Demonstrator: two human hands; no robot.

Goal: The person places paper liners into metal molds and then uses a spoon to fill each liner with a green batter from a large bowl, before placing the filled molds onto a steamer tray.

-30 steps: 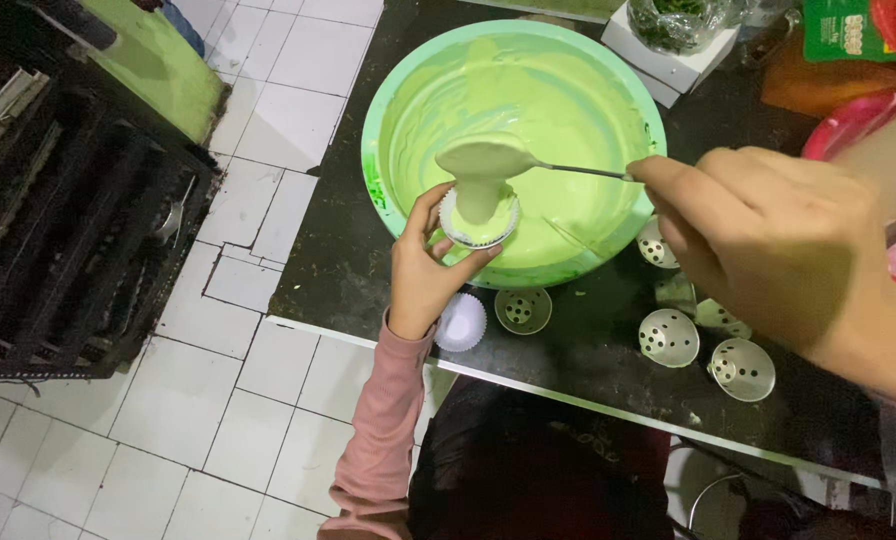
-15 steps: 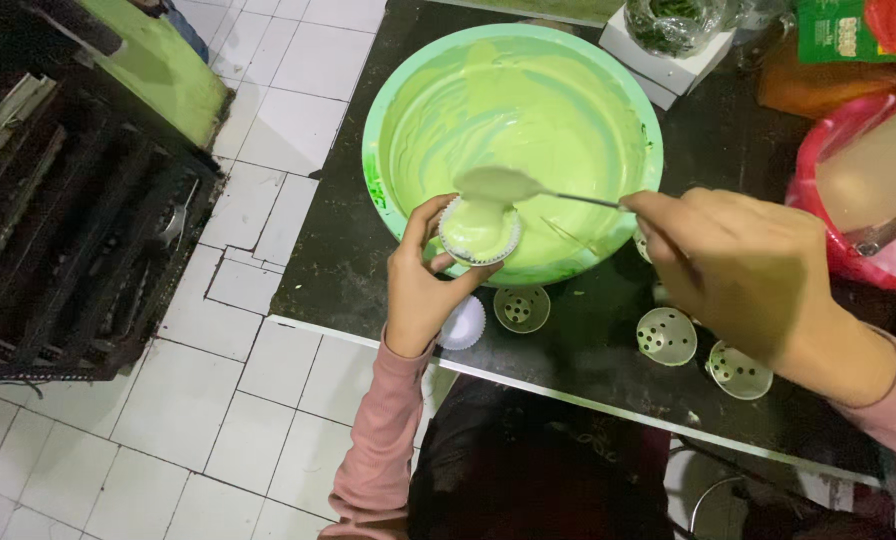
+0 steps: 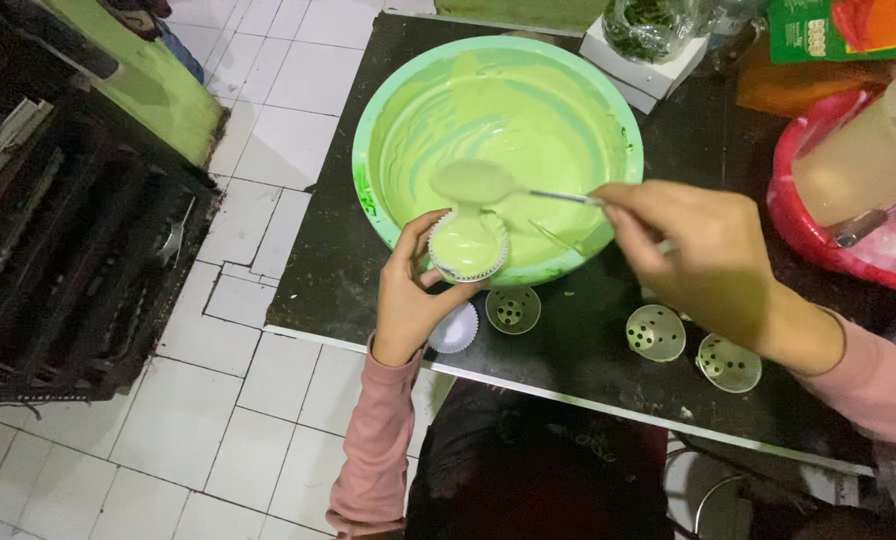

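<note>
The left hand (image 3: pixel 408 300) pinches a small white fluted paper-lined cup (image 3: pixel 468 247) at the rim of the wide green plastic bowl (image 3: pixel 368 150). The right hand (image 3: pixel 703 255) grips a slim metal spoon (image 3: pixel 488 184), lifted since a moment ago above the cup (now nearly full of smooth, glossy green batter). Perforated metal moulds (image 3: pixel 655 332) wait nearby.

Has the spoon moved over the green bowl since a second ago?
Yes. The spoon sat tipped low on the paper-lined cup in the left hand earlier; now it is lifted clear, higher against the bowl's near rim, held by the right hand.
</note>
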